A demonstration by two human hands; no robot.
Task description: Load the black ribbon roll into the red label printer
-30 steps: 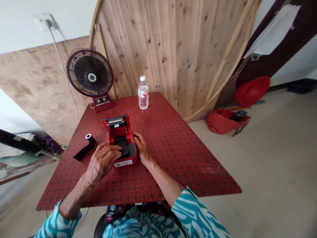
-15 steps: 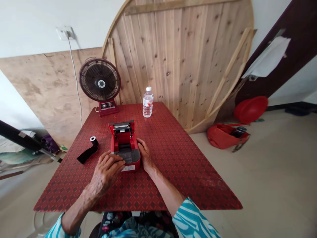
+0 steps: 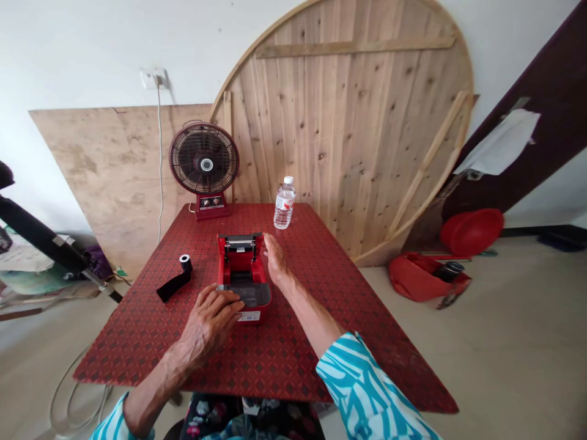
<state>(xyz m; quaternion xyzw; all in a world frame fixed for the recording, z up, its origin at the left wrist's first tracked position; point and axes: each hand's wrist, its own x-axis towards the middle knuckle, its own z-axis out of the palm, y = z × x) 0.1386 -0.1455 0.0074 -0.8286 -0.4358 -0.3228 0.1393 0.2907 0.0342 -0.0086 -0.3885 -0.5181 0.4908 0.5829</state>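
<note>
A small red and dark grey printer [image 3: 265, 311] sits on the table with its lid [image 3: 241, 245] raised and its front towards me. A dark strip [image 3: 250, 296] runs from the inner bay forward over the front cover. My left hand [image 3: 214, 315] has its fingers pressed on this strip at the printer's front left corner; its thumb is hidden. My right hand [image 3: 276, 260] reaches along the printer's right side, fingers fairly straight, fingertips at the raised lid's right edge. Left of the printer stands a small black ribbon roll [image 3: 185, 264] with a white core, its loose tail lying on the table.
At the back of the red patterned table [image 3: 348, 342] stand a fan [image 3: 205, 165] and a water bottle [image 3: 284, 205]. A large round wooden board [image 3: 348, 134] leans against the wall behind. On the floor to the right lie a red bag [image 3: 410, 280] and a red basin [image 3: 472, 231].
My right hand has slid from the printer's side up to the lid's edge. My left hand keeps to the front left corner, on the strip. The view has tilted upward and shifted left.
</note>
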